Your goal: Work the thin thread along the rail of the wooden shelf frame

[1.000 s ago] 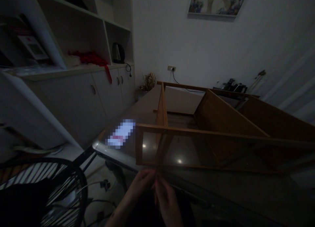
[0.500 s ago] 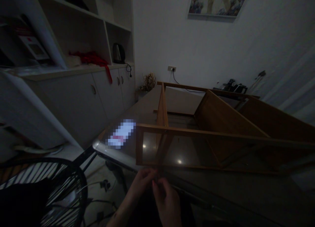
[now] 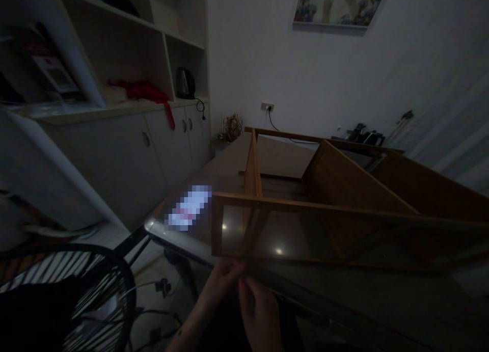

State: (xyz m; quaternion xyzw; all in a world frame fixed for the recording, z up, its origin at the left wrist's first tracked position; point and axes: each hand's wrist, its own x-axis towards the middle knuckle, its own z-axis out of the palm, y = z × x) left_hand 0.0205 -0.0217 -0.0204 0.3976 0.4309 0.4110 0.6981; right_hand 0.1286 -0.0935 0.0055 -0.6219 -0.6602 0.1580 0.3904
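Note:
A wooden shelf frame (image 3: 328, 189) lies on its side on a glossy table (image 3: 229, 163). My left hand (image 3: 221, 280) and my right hand (image 3: 260, 311) meet at the table's near edge, just below the frame's lower front rail. Both have their fingers pinched together around something small and dark. The room is dim and I cannot make out what it is. A pale blurred rectangle (image 3: 189, 207) lies on the table left of the frame.
White cabinets (image 3: 126, 153) with open shelves line the left wall, with a kettle (image 3: 184, 82) and red cloth (image 3: 143, 90) on the counter. A black wire fan guard (image 3: 76, 296) stands at bottom left. Cables lie on the floor. A picture (image 3: 340, 3) hangs on the wall.
My hands stay pinched together at the table edge. The right hand has shifted slightly down and its fingers have moved a little against the left.

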